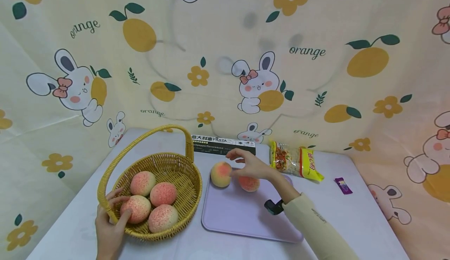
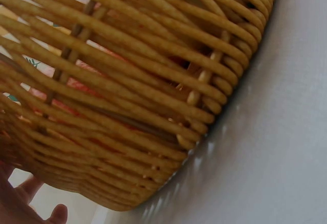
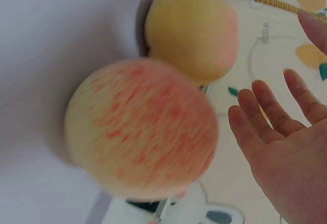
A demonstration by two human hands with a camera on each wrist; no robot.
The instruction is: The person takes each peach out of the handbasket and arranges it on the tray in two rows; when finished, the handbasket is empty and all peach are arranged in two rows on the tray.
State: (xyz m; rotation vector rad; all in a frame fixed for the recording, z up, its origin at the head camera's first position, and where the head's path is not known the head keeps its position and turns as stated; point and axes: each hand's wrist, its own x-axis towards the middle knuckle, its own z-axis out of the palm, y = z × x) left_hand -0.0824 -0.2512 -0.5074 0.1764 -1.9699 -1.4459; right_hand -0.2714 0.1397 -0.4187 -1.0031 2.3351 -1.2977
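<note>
Right hand (image 1: 254, 166): poised over a lilac tray (image 1: 242, 217), fingers loosely extended, holding nothing, well apart from the left.
Tray peaches: a yellow-and-pink peach (image 1: 220, 176) just beside the right thumb; a redder peach (image 1: 249, 185) beneath the palm.
Left hand (image 1: 110, 219): curled over a wicker basket's (image 1: 197, 182) rim, beside four speckled peaches (image 1: 163, 193).
Peach handling: probably light, slightly soft, grippy, easily bruised; best cupped gently around the widest part.
</note>
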